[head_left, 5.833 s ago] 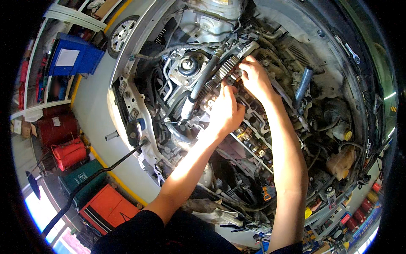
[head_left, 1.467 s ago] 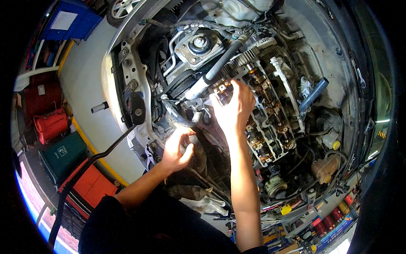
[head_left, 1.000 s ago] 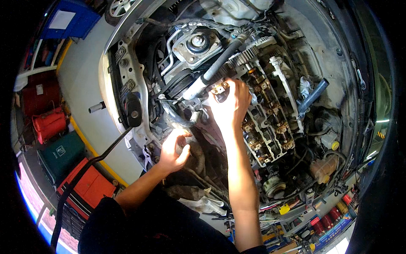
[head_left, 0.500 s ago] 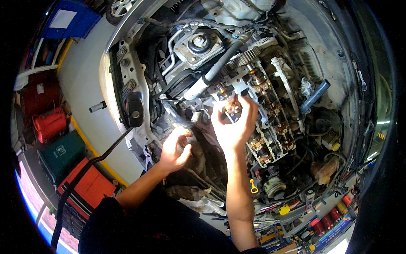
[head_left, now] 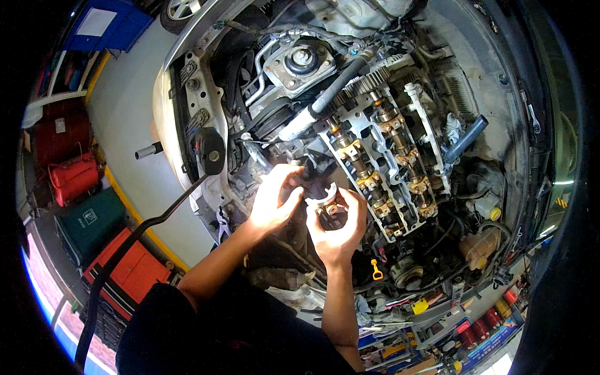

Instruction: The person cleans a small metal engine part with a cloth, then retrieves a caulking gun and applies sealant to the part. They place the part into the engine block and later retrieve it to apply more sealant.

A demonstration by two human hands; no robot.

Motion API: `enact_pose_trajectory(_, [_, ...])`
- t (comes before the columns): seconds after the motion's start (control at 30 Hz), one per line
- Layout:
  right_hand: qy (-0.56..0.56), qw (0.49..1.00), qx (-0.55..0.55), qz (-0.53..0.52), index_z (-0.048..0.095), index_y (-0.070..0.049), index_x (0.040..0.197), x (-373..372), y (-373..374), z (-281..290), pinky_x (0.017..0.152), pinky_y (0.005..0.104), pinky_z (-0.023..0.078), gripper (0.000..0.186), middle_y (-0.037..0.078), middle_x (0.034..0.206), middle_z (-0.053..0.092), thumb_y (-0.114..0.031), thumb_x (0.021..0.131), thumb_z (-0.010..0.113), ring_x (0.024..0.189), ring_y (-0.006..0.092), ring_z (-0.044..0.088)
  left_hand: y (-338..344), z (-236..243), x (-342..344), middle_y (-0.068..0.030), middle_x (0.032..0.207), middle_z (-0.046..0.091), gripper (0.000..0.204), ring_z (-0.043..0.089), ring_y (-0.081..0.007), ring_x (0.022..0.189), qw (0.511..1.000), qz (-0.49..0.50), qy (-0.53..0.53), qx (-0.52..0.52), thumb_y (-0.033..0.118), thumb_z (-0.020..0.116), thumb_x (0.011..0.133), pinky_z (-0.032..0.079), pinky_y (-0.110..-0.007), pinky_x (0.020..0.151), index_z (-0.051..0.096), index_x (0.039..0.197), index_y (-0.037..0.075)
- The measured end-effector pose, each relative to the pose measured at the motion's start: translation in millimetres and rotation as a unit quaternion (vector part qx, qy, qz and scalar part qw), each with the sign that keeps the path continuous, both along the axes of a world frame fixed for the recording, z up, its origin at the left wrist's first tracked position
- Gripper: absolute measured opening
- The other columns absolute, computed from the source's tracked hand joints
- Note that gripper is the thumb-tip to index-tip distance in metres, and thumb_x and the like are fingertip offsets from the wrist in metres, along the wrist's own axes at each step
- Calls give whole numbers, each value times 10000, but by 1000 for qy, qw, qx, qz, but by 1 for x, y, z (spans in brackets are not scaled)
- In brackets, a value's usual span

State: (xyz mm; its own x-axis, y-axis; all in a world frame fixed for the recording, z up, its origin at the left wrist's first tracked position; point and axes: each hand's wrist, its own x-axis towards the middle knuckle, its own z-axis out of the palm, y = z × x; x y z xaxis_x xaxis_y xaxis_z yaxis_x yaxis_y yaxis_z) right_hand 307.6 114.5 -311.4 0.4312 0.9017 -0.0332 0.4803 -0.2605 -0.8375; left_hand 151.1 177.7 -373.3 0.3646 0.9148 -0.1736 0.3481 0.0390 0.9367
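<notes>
My right hand [head_left: 337,231] grips a small curved metal cap [head_left: 323,199] with its thumb and fingers, just left of the exposed cylinder head [head_left: 394,187]. My left hand [head_left: 276,199] is beside it, fingers curled but apart from the thumb, with nothing visible in it. Two camshafts with brassy caps [head_left: 405,151] run along the head toward a toothed gear [head_left: 372,84] at its far end. A thick hose with a pale metal section [head_left: 297,126] crosses to the left of the head.
Around the hands is an engine bay with a strut mount [head_left: 304,59], a blue pipe [head_left: 467,134] at right and a yellow dipstick handle [head_left: 376,269]. A long black bar [head_left: 156,220] reaches in from lower left. Boxes, a red toolbox [head_left: 130,267] and a wheel stand beside the car.
My right hand has come off the camshaft area, moving down and left with the cap, uncovering the camshaft. My left hand has risen and moved right, closer to it.
</notes>
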Motion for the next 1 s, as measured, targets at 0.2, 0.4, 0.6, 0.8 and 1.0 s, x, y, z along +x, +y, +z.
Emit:
enact_pose_trajectory(0.2, [16,1000,4,0,590,-6,1270,-5,-9,-1,873,354,570,610,130,1221,591,-39,732,876,1043,245,654,7,-3,4,-139,1246,627,423,630,-239,1014,1000,-1,-11,-11,90,685,916,517,-375,931,614,1326,13])
enact_pose_trajectory(0.4, [16,1000,-14,-12,589,-3,1253,-3,-15,-5,868,354,567,580,130,1209,587,-32,744,864,1038,242,654,9,-6,7,-143,1266,619,433,621,-245,1052,1000,-4,-6,3,103,691,930,512,-374,946,599,1343,13])
enact_pose_trajectory(0.6, [-5,1000,-22,-9,593,0,1244,0,-16,-4,856,352,567,575,132,1203,588,-36,739,865,1020,249,652,8,-10,7,-138,1271,620,451,615,-241,1063,1000,-3,-16,-7,89,694,924,511,-373,946,590,1356,16])
enact_pose_trajectory(0.8, [-1,1000,-17,-6,595,2,1246,0,-18,-8,834,348,571,577,127,1200,587,-40,738,866,1008,241,650,6,-10,6,-129,1267,620,453,611,-229,1063,1000,-3,-19,-23,86,691,924,504,-365,952,589,1360,18])
enact_pose_trajectory(1.0, [32,999,-10,-14,597,2,1249,-3,-18,-6,810,328,570,583,120,1204,586,-30,734,868,987,222,653,4,-12,5,-119,1257,622,435,618,-219,1055,999,-1,-29,-29,79,685,931,502,-361,952,593,1351,18])
